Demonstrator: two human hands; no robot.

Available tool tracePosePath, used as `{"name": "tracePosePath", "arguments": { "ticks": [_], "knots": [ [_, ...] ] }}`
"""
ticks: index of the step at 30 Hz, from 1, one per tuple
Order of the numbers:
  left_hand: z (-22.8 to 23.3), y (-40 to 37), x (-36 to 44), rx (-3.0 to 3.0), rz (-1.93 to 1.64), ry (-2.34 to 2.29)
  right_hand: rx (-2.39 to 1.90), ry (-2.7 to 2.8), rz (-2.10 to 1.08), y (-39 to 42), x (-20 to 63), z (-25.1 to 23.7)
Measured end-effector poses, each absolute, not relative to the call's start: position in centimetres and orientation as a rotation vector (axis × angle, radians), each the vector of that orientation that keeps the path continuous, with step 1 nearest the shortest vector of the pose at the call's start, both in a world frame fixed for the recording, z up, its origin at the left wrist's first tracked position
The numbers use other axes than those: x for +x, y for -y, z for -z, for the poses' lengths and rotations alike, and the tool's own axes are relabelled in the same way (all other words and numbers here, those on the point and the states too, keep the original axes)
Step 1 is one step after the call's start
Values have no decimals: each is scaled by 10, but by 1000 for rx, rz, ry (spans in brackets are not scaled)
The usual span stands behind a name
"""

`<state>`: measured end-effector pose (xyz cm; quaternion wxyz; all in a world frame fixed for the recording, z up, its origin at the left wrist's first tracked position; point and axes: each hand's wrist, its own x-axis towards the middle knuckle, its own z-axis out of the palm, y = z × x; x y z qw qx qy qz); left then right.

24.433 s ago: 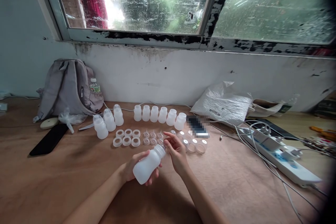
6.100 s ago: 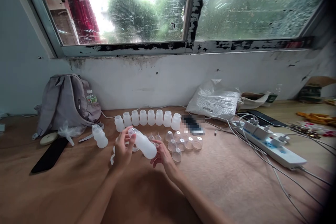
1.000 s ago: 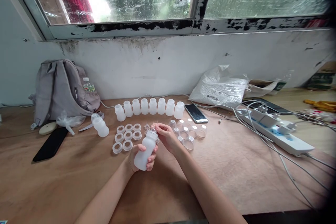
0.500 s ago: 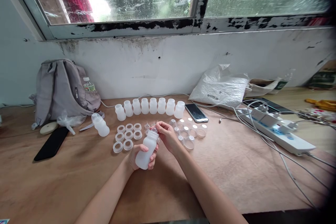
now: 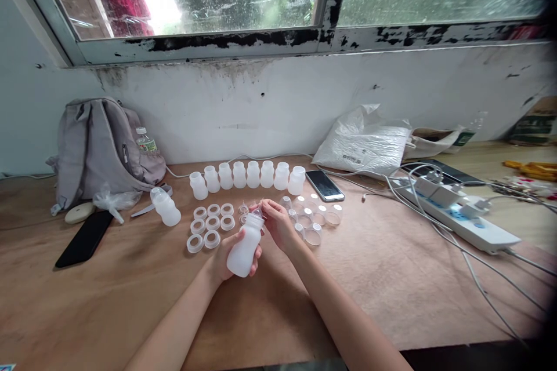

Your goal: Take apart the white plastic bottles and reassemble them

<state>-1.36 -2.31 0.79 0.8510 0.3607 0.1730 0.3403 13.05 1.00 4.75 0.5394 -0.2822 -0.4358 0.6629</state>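
Note:
My left hand [image 5: 226, 258] grips a white translucent plastic bottle [image 5: 246, 246], held nearly upright above the table. My right hand [image 5: 278, 225] pinches a small clear nipple [image 5: 257, 213] right at the bottle's mouth. Behind my hands lie several white screw rings [image 5: 209, 225], a few clear nipples [image 5: 243, 210] and several clear dome caps [image 5: 315, 220]. A row of several open white bottles [image 5: 248, 177] stands near the wall. One capped bottle [image 5: 165, 207] stands apart at the left.
A grey backpack [image 5: 102, 151] with a water bottle leans on the wall at left, a black phone [image 5: 85, 237] before it. Another phone [image 5: 324, 185], a white plastic bag [image 5: 365, 142] and a power strip [image 5: 461, 214] with trailing cables lie at right.
Over the last second the bottle has tilted a little more upright and my right hand has stayed at its mouth with the nipple. Earlier, two capped bottles went from the left group.

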Motion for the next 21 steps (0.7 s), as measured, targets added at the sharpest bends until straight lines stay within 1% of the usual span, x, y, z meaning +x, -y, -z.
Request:
{"name": "tracePosePath", "arguments": {
  "ticks": [3, 8, 15, 18, 21],
  "knots": [
    [-9, 25, -11, 765, -720, -406, -735, 1027, -1524, -11, 132, -47],
    [-8, 25, -7, 767, -874, -534, -744, 1030, -1544, -14, 134, -44],
    [-6, 26, -9, 771, -861, -600, -663, 971, -1485, -18, 135, -40],
    [-11, 29, -5, 894, -952, -640, -684, 916, -1375, -19, 135, -39],
    [-17, 30, -2, 1179, -1115, -773, -735, 851, -1232, -20, 136, -39]
  ]
}}
